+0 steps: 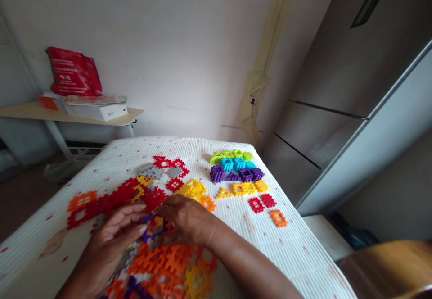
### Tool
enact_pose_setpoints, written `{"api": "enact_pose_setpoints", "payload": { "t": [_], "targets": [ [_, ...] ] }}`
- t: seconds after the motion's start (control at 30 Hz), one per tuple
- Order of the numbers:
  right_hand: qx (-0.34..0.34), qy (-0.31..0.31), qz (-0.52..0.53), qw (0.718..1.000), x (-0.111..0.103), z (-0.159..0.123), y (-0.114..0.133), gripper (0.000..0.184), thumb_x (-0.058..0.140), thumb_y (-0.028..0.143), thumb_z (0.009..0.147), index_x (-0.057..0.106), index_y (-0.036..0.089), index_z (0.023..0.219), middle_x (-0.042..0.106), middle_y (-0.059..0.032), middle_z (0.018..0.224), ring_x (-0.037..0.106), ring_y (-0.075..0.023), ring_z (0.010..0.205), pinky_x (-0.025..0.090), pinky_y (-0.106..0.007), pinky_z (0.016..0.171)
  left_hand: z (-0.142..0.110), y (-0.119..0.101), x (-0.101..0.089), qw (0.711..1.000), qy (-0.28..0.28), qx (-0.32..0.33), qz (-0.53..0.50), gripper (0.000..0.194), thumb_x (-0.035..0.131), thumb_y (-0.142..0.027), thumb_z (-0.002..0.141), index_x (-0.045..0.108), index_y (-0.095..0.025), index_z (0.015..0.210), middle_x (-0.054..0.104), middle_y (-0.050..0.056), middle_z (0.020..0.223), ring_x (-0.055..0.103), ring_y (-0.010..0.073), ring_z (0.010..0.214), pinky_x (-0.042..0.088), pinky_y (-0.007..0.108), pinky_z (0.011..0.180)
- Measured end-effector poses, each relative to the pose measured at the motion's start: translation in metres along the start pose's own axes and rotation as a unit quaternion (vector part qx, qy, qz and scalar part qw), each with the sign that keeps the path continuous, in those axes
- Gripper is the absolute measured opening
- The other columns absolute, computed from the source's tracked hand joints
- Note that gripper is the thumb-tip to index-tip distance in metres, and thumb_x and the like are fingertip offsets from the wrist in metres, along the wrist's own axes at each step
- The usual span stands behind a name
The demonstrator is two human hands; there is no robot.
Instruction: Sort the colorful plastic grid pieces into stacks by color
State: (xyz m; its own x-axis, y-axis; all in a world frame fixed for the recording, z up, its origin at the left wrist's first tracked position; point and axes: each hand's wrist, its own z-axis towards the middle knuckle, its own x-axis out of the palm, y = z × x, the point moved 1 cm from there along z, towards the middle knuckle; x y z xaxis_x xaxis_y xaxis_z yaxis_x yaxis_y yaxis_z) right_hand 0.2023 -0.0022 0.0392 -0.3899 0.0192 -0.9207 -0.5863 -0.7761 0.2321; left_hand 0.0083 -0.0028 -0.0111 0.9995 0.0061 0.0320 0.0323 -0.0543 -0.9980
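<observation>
Both hands meet over a heap of flat plastic interlocking building pieces at the near middle of the table. A purple interlocking piece (148,233) sits between them. My left hand (113,231) has its thumb and fingers closed at the left edge of that piece. My right hand (189,218) curls over its right side, with the fingertips partly hidden. Below the hands lie orange interlocking pieces (162,260) and a yellow square piece (198,278). Red interlocking pieces (114,198) spread to the upper left, and yellow pieces (193,188) lie just beyond my right hand.
Sorted rows of lime green (232,156), blue (239,164), purple (218,174) and yellow pieces (248,188) stand at the table's right. Red pieces (256,205) and an orange piece (278,218) lie nearer. A refrigerator (330,78) stands to the right; a side table (27,111) is at left.
</observation>
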Motion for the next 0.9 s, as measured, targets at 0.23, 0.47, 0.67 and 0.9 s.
{"api": "enact_pose_setpoints", "payload": {
  "t": [0.23, 0.47, 0.67, 0.9],
  "targets": [
    [0.062, -0.05, -0.024, 0.997, 0.0, 0.001, 0.004, 0.025, 0.057, 0.025, 0.08, 0.057, 0.019, 0.104, 0.062, -0.006, 0.095, 0.058, -0.0183, 0.09, 0.046, -0.026, 0.079, 0.0, 0.001, -0.001, 1.0, -0.014, -0.01, -0.005, 0.049, 0.078, -0.042, 0.058, 0.06, -0.023, 0.1, 0.067, 0.001, 0.098, 0.06, 0.0198, 0.093, 0.05, 0.022, 0.069],
    [0.143, -0.096, -0.056, 0.983, 0.006, 0.002, 0.015, 0.027, 0.056, 0.043, 0.083, 0.058, 0.019, 0.095, 0.061, -0.0063, 0.089, 0.058, -0.0208, 0.083, 0.049, -0.03, 0.073, 0.001, 0.001, -0.003, 0.995, -0.099, -0.007, -0.033, 0.044, 0.08, -0.038, 0.052, 0.064, -0.021, 0.088, 0.067, -0.003, 0.082, 0.06, 0.0149, 0.079, 0.048, 0.019, 0.067],
    [0.154, -0.101, -0.079, 0.98, 0.023, 0.006, 0.026, 0.041, 0.056, 0.05, 0.08, 0.056, 0.015, 0.1, 0.059, -0.0107, 0.093, 0.054, -0.026, 0.086, 0.05, -0.038, 0.074, -0.002, -0.008, 0.005, 0.99, -0.109, -0.025, -0.084, 0.048, 0.084, -0.034, 0.043, 0.058, -0.02, 0.081, 0.062, -0.007, 0.073, 0.058, 0.0105, 0.064, 0.048, 0.019, 0.058],
    [0.154, -0.121, -0.074, 0.978, 0.019, 0.006, 0.024, 0.032, 0.059, 0.037, 0.079, 0.057, 0.015, 0.101, 0.059, -0.0094, 0.093, 0.054, -0.0236, 0.087, 0.048, -0.035, 0.077, -0.003, -0.003, 0.006, 0.993, -0.064, -0.004, -0.095, 0.052, 0.082, -0.039, 0.052, 0.057, -0.024, 0.094, 0.065, -0.005, 0.082, 0.062, 0.013, 0.071, 0.052, 0.02, 0.063]
  ]
}}
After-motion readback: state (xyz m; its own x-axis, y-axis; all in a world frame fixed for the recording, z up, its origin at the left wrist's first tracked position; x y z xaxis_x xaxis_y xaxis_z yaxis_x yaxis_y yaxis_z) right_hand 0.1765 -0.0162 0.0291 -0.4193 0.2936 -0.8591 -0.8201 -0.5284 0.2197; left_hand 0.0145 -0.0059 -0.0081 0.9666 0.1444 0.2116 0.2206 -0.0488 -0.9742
